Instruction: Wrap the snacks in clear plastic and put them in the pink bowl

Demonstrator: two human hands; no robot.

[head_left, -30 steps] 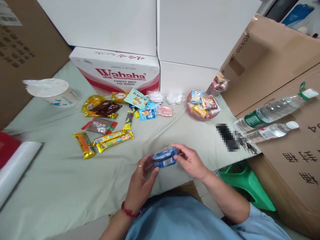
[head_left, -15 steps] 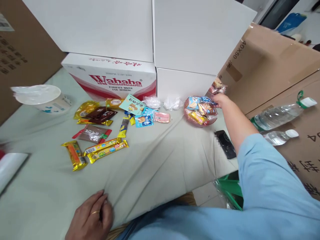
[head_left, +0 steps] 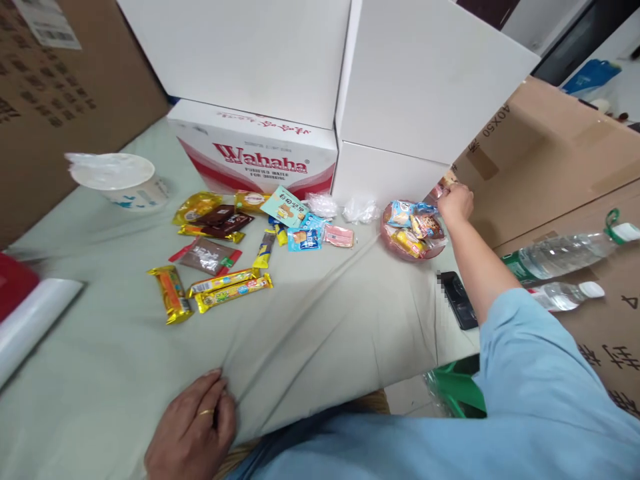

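My right hand reaches to the far right, beyond the bowl. Its fingers are curled together against a reddish, clear-wrapped snack at the end of the white box; the fingertips are partly hidden, so what they pinch is unclear. Just left of it, a pinkish see-through bowl holds several snack packets, among them a blue-and-white one and a yellow one. My left hand rests on the cloth near the front edge, fingers curled in, with nothing seen in them.
Several wrapped snacks lie left of centre, including yellow sticks and a brown pouch. A paper tub stands at left. The Wahaha carton and white boxes line the back. A black phone and water bottles are at right.
My right hand has moved from the bowl's right rim up and away to the wrapped snack behind it. The view has shifted slightly left. My left hand stays resting on the cloth.
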